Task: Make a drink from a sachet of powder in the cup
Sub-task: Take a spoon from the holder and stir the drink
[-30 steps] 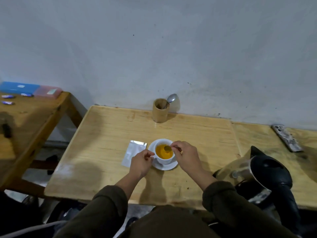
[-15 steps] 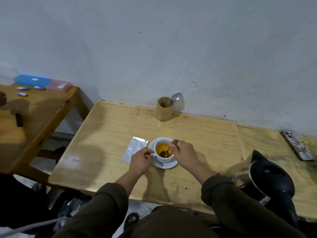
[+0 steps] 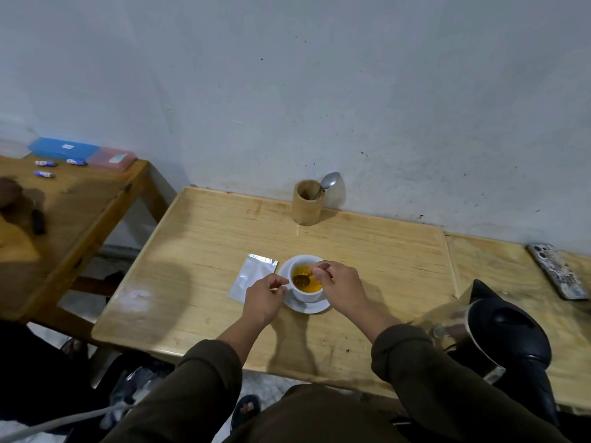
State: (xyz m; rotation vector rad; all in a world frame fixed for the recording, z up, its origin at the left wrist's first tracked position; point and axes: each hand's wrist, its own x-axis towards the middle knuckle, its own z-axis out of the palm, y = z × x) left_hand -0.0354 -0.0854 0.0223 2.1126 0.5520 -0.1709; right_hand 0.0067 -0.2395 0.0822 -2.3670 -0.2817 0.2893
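A white cup (image 3: 304, 295) of orange liquid stands on a white saucer (image 3: 316, 307) near the middle of the wooden table (image 3: 204, 247). My right hand (image 3: 343, 287) pinches the handle of a small spoon (image 3: 303, 279), whose bowl dips into the liquid. At the cup's left side my left hand (image 3: 263, 298) has its fingertips closed on the cup's handle. A flat silver sachet (image 3: 252, 277) lies on the table just left of the saucer.
A bamboo holder (image 3: 307, 202) with a metal spoon stands by the wall. A black electric kettle (image 3: 505, 338) sits at the right front, a phone (image 3: 558, 271) beyond it. The side table at left carries blue and pink boxes (image 3: 81, 152).
The spoon has swung round inside the cup, its bowl now at the left of the liquid. My head has tilted, so the scene sits lower in view.
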